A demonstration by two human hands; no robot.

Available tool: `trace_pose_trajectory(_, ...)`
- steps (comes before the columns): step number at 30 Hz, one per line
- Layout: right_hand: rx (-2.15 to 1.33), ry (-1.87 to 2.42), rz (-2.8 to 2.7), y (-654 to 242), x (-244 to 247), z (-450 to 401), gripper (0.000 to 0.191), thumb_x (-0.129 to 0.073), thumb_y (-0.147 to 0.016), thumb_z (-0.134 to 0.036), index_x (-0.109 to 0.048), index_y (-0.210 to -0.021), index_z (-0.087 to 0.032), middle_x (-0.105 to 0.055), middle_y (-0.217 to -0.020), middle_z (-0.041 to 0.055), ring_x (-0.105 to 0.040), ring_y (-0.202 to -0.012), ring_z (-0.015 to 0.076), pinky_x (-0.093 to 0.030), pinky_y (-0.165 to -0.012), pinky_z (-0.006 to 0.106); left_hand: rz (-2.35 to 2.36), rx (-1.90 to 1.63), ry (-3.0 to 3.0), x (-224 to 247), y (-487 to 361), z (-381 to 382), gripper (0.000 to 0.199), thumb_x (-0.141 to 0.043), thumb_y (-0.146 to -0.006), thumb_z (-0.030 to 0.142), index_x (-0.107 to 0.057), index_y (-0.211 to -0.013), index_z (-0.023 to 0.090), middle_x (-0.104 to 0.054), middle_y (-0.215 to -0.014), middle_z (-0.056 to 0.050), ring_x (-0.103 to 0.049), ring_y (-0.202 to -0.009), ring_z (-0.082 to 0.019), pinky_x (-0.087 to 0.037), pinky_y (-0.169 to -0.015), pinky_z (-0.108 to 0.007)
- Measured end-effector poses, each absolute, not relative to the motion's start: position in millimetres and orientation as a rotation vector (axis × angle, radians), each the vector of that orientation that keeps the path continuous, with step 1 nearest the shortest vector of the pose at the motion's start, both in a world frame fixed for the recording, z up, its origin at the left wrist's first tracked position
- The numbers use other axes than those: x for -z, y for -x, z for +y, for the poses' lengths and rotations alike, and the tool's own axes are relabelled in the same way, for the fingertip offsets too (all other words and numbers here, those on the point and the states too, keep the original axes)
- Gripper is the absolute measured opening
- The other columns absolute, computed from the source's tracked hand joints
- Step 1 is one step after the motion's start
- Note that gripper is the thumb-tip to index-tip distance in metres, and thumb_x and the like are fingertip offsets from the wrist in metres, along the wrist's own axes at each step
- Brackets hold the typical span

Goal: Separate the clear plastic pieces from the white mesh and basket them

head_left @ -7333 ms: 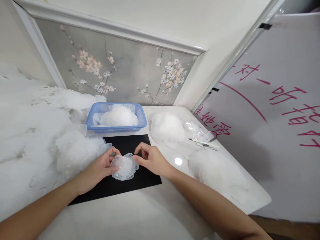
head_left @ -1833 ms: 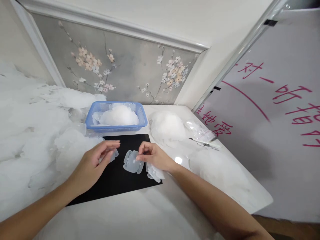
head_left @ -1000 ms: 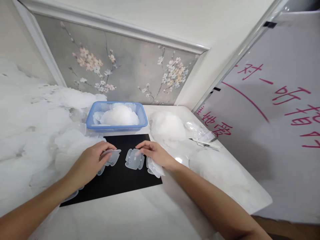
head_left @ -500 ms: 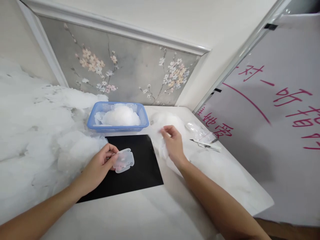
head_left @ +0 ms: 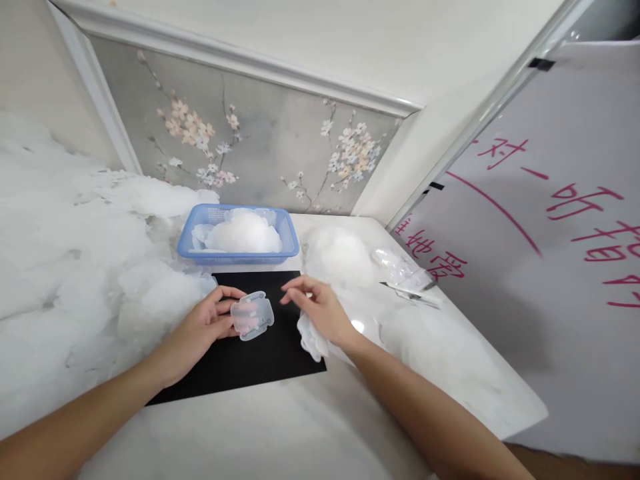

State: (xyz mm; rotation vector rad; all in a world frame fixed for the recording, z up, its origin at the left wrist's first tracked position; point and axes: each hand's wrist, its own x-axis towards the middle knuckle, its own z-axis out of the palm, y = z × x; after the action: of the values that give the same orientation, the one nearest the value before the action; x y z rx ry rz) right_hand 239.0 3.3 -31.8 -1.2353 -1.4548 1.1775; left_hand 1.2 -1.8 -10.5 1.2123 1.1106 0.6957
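My left hand (head_left: pixel 213 320) pinches a small translucent plastic piece (head_left: pixel 253 316) with notched corners by its left side, above a black mat (head_left: pixel 270 367). Its fingers show faintly through the plastic. On the other side of the mat, my right hand (head_left: pixel 320 310) has its thumb and forefinger curled toward the piece, a short gap away. Several frosted plastic pieces (head_left: pixel 312 340) hang under that palm, seemingly held by the lower fingers, which are hidden.
A blue basket (head_left: pixel 237 256) with similar pieces stands behind the mat. A large pile (head_left: pixel 75 280) covers the left side; another heap (head_left: pixel 340 253) lies right of the basket. A clear bag (head_left: pixel 397 267) and a thin pointed tool (head_left: pixel 407 292) lie farther right. A whiteboard (head_left: pixel 500 300) stands beyond the table.
My right hand has moved left and down from the right heap to the mat's edge, the frosted pieces moving with it. My left hand has shifted slightly right, turning the held piece a little.
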Motion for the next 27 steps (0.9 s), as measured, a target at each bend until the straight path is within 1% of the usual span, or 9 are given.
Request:
trace_pose_trajectory(3,-1.466,1.133,-1.506,-229,39,-1,0.027,-0.061,-0.088,-0.042,-0.069,-0.104,-0.022,-0.074,-0.089,0.0045,-0.063,-0.083,0.0193,-0.045,-0.081,0.035,1.119,-0.69,-1.25,10,-1,-2,0.033,-0.067,-0.083,0.031,-0.057,-0.114,0.026,-0.076,-0.114,-0.006,-0.074,-0.092,-0.024,-0.056,-0.086,-0.037)
trace_pose_trajectory(6,-1.605,1.101,-1.446,-226,46,-1,0.032,-0.069,-0.083,-0.043,-0.07,-0.106,-0.022,-0.075,-0.089,0.0034,-0.063,-0.082,0.0182,-0.044,-0.08,0.033,1.131,-0.688,-1.296,10,-1,-1,0.038,-0.068,-0.082,0.037,-0.057,-0.117,0.026,-0.075,-0.118,-0.008,-0.074,-0.09,-0.026,-0.057,-0.084,-0.039)
trace_pose_trajectory(10,-1.664,1.097,-1.315,-225,51,3,0.031,-0.078,-0.073,-0.046,-0.072,-0.089,-0.02,-0.068,-0.074,-0.0002,-0.058,-0.068,0.0145,-0.042,-0.066,0.028,1.096,-0.696,-1.307,15,-3,-1,0.039,-0.069,-0.082,0.039,-0.057,-0.117,0.027,-0.074,-0.119,-0.007,-0.073,-0.092,-0.025,-0.056,-0.089,-0.04)
trace_pose_trajectory(13,-1.737,1.139,-1.295,-227,50,5,0.033,-0.079,-0.07,-0.05,-0.071,-0.08,-0.019,-0.06,-0.058,-0.0032,-0.047,-0.05,0.0107,-0.033,-0.052,0.026,1.1,-0.684,-1.349,16,-2,0,0.039,-0.064,-0.086,0.04,-0.054,-0.121,0.027,-0.072,-0.119,-0.008,-0.073,-0.091,-0.025,-0.055,-0.092,-0.043)
trace_pose_trajectory(17,-1.774,1.164,-1.28,-231,45,7,0.033,-0.078,-0.07,-0.05,-0.071,-0.076,-0.018,-0.06,-0.053,-0.0031,-0.037,-0.042,0.0079,-0.024,-0.044,0.025,1.192,-0.613,-1.686,11,15,9,0.037,-0.058,-0.089,0.038,-0.059,-0.124,0.03,-0.07,-0.125,-0.008,-0.068,-0.109,-0.03,-0.049,-0.1,-0.046)
trace_pose_trajectory(20,-1.799,1.228,-1.269,-233,42,7,0.031,-0.077,-0.071,-0.048,-0.073,-0.077,-0.018,-0.061,-0.053,-0.0029,-0.035,-0.04,0.0073,-0.022,-0.042,0.025,1.25,-0.478,-2.136,14,38,22,0.033,-0.062,-0.082,0.036,-0.072,-0.113,0.031,-0.071,-0.126,-0.009,-0.058,-0.123,-0.039,-0.039,-0.108,-0.052)
trace_pose_trajectory(22,-1.797,1.261,-1.261,-234,41,7,0.028,-0.074,-0.073,-0.046,-0.074,-0.079,-0.018,-0.062,-0.054,-0.0025,-0.036,-0.04,0.0075,-0.022,-0.042,0.025,1.225,-0.407,-2.304,22,53,31,0.031,-0.066,-0.076,0.034,-0.076,-0.106,0.032,-0.072,-0.127,-0.009,-0.054,-0.129,-0.041,-0.032,-0.113,-0.056)
trace_pose_trajectory(25,-1.787,1.274,-1.256,-234,41,7,0.026,-0.068,-0.079,-0.042,-0.074,-0.082,-0.018,-0.063,-0.054,-0.0019,-0.037,-0.04,0.0082,-0.023,-0.042,0.025,1.177,-0.317,-2.363,32,63,37,0.033,-0.071,-0.068,0.024,-0.076,-0.1,0.031,-0.071,-0.129,-0.008,-0.051,-0.133,-0.041,-0.024,-0.118,-0.056)
trace_pose_trajectory(27,-1.779,1.284,-1.273,-233,41,6,0.024,-0.065,-0.082,-0.04,-0.073,-0.083,-0.018,-0.063,-0.054,-0.0018,-0.037,-0.041,0.0086,-0.024,-0.043,0.025,1.176,-0.403,-2.267,33,61,36,0.028,-0.072,-0.062,0.017,-0.074,-0.088,0.028,-0.074,-0.123,-0.006,-0.052,-0.132,-0.039,-0.022,-0.12,-0.052)
